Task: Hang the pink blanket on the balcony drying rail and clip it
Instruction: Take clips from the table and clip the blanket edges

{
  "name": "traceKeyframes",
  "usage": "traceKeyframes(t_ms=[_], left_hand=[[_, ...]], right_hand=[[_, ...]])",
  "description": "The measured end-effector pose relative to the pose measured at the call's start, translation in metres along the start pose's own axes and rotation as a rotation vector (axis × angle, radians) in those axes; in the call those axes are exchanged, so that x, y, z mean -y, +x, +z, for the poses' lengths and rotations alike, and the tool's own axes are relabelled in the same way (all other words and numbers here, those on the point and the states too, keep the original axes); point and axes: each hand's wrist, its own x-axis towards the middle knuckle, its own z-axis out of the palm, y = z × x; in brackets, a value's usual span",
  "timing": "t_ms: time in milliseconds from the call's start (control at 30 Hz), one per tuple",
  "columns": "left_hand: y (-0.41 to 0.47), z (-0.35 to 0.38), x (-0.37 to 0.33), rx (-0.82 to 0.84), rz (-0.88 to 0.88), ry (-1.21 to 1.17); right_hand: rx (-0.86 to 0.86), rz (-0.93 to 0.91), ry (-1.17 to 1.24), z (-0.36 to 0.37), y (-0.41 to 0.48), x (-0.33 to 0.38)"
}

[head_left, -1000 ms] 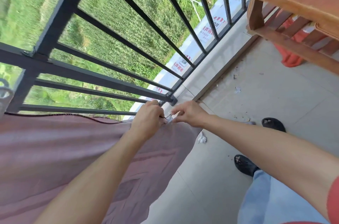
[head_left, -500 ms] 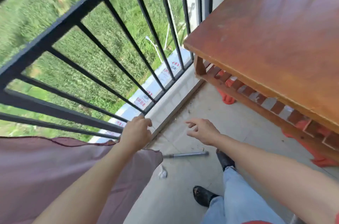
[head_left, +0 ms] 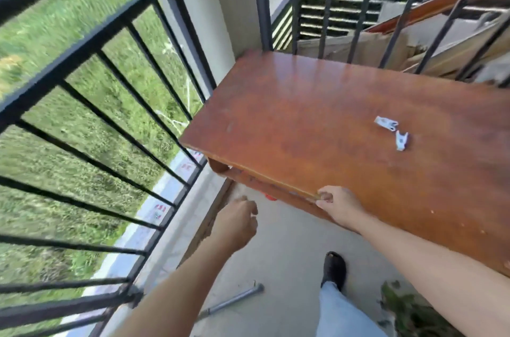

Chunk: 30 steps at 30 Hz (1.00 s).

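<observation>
The pink blanket is out of view. Two white clips [head_left: 386,123] [head_left: 401,140] lie close together on the brown wooden table [head_left: 289,121], toward its right side. My right hand [head_left: 338,205] hovers at the table's near edge with loosely curled fingers, holding nothing, well short of the clips. Lower and to the left, my left hand [head_left: 237,223] hangs over the floor, loosely curled and empty. The black balcony rail [head_left: 82,41] runs along the left.
A second black railing [head_left: 325,10] stands behind the table, with cardboard and boards beyond it. A metal rod [head_left: 234,300] lies on the concrete floor near my black shoe [head_left: 334,270]. Green leaves [head_left: 408,309] sit at the lower right.
Both hands let go of the blanket and clip at the rail. The view swung right and up to the table, the blanket left the frame, and my right hand reached the table's edge.
</observation>
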Motion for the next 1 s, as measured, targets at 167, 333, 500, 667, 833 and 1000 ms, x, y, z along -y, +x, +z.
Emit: traceKeyframes(t_ms=[167, 333, 500, 667, 833, 1000], left_hand=[[0.089, -0.003, -0.077, 0.067, 0.082, 0.030], [0.167, -0.001, -0.151, 0.135, 0.143, 0.049], [0.235, 0.016, -0.206, 0.188, 0.297, 0.112], [0.307, 0.041, -0.244, 0.221, 0.400, 0.177], [0.376, 0.068, -0.278, 0.207, 0.539, 0.240], [0.423, 0.096, -0.308, 0.176, 0.689, 0.295]], right_hand=[[-0.131, 0.134, 0.036, -0.079, 0.048, -0.064], [-0.316, 0.262, 0.053, -0.152, 0.079, -0.111], [-0.402, 0.367, 0.039, -0.183, 0.111, -0.141], [-0.356, 0.443, 0.022, -0.186, 0.141, -0.150], [-0.304, 0.496, -0.035, -0.175, 0.164, -0.156], [-0.281, 0.529, -0.097, -0.173, 0.169, -0.163]])
